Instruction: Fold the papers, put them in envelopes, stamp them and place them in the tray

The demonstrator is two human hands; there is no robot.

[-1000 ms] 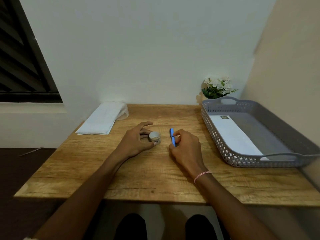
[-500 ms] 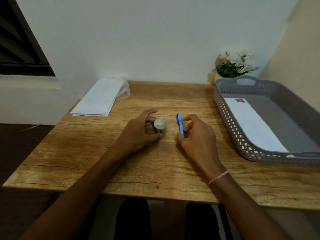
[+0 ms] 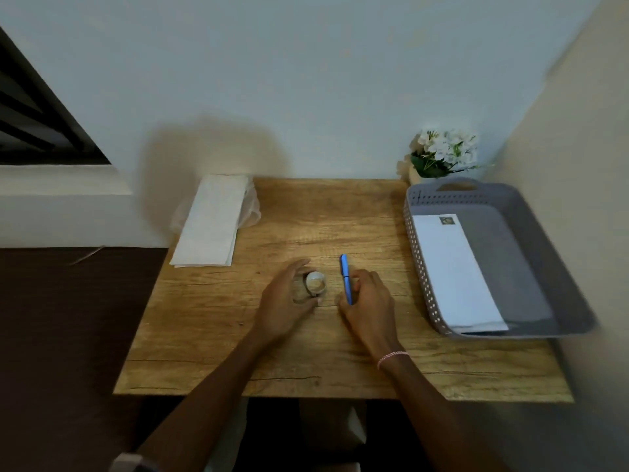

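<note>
A small round roll (image 3: 316, 283), likely stamps or tape, lies mid-table with my left hand (image 3: 285, 304) curled around it, thumb below and fingers above. Just right of it a blue pen (image 3: 346, 278) lies pointing away from me, and my right hand (image 3: 369, 303) holds its near end between thumb and fingers. A stack of white envelopes and papers (image 3: 212, 221) sits at the table's back left, partly in a clear plastic sleeve. A stamped white envelope (image 3: 452, 270) lies flat in the grey perforated tray (image 3: 531, 253) on the right.
The wooden table (image 3: 238, 362) stands against a white wall, with a beige wall close on the right behind the tray. A pot of white flowers (image 3: 442, 153) sits in the back right corner. A dark window is at the upper left.
The camera has tilted and the view shifted; both hands stay at the roll and the pen, in nearly the same grip.
</note>
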